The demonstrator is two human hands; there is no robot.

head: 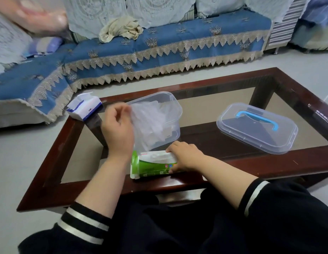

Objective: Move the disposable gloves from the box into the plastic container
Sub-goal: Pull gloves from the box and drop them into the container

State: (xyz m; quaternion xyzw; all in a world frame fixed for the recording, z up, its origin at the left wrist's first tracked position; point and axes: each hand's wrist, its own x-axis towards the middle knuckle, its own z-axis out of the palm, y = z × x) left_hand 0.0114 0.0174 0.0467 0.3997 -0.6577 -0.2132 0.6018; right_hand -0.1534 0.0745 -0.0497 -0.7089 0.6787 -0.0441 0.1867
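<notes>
Right grip [185,158] around box [154,165] at table edge [159,186]; left grip [119,125] pinching glove [146,125] over container [176,109].

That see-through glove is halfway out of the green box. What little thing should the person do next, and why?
Probably lift the left hand a bit higher, then carry the glove over the open plastic container and let go. The glove's lower end still seems tucked in the box, which the right hand holds down, and the container's lid lies off to the side.
</notes>
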